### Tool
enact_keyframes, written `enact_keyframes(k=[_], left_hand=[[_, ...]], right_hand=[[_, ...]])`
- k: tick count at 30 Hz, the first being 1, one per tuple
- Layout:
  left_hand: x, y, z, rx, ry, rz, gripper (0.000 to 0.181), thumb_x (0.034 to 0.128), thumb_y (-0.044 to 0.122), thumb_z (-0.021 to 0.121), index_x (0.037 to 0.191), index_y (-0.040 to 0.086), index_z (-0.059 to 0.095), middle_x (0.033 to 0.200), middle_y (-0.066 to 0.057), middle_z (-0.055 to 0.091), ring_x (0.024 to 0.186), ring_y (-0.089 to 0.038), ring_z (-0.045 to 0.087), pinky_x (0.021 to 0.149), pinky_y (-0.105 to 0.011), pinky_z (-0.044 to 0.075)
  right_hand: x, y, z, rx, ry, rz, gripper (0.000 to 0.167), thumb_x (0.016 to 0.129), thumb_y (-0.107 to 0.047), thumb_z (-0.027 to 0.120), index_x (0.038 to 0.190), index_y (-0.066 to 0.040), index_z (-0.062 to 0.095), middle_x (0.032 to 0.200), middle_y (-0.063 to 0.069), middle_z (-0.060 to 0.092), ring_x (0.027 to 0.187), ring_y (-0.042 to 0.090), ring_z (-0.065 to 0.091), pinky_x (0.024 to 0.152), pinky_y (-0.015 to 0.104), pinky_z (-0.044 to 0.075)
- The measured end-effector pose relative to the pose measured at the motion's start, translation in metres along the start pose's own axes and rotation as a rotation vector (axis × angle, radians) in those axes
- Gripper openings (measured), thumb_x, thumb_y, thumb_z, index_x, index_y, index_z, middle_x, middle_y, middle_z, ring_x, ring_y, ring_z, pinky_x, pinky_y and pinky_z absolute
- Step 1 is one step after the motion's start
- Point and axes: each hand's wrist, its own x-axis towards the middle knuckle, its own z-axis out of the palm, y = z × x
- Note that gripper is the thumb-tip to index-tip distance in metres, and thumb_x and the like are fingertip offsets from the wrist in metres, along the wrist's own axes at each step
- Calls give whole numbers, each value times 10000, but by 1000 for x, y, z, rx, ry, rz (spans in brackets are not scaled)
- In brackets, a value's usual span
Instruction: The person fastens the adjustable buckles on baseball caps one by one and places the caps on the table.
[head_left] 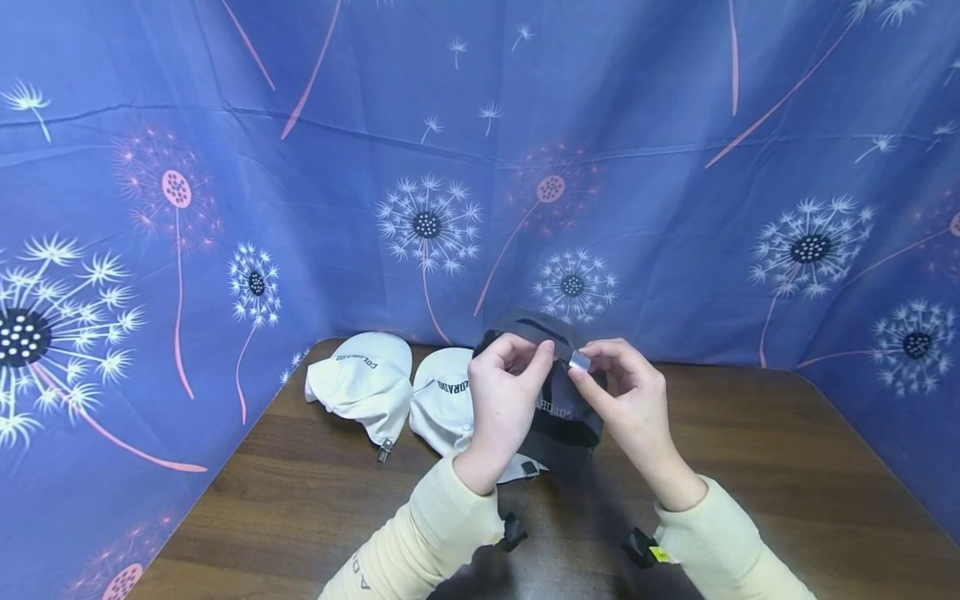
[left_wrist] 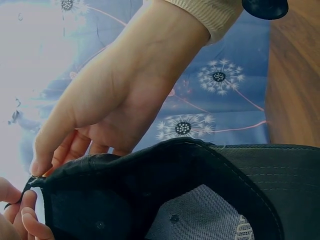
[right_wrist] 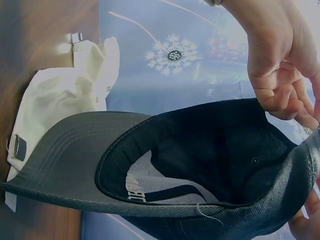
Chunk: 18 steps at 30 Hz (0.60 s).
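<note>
A dark grey cap (head_left: 558, 429) with light lettering is held up above the table by both hands. My left hand (head_left: 502, 408) pinches the strap end of the cap's back opening between thumb and finger. On the other side, my right hand (head_left: 633, 400) pinches the strap at a shiny metal buckle (head_left: 580, 360). The cap's brim (right_wrist: 75, 155) and dark inside (right_wrist: 225, 155), with a pale mesh patch, show in the right wrist view. Fingers hide part of the strap, so how it runs through the buckle cannot be made out.
Two white caps with dark lettering lie on the brown wooden table (head_left: 720, 433): one at the left (head_left: 367, 383), another (head_left: 442, 408) partly behind my left hand. A metal buckle (head_left: 385, 450) hangs from the left one. Blue dandelion-print cloth (head_left: 660, 208) stands behind the table.
</note>
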Motion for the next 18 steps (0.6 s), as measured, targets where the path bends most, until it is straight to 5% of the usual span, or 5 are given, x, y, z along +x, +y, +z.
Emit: enact_keyframes(k=[9,18], left_hand=[[-1,3,2,-24,-1,-12,89,796,142,745,803,63,704,743,-61,696,670,-106,635,639,-327,545],[-3,2,4,-22,1,-32,81,796,126,744,790,55,706,725,-78,689,649,-103,605,631,-294,523]], right_hand=[[2,-1,-1,6,9,-54,289,718,158,702,979,49,642,891,41,623,771,109,583,691,180,495],[5,-25,1,-15,9,-82,268,692,212,668,938,124,610,855,144,596,767,79,567,681,152,482]])
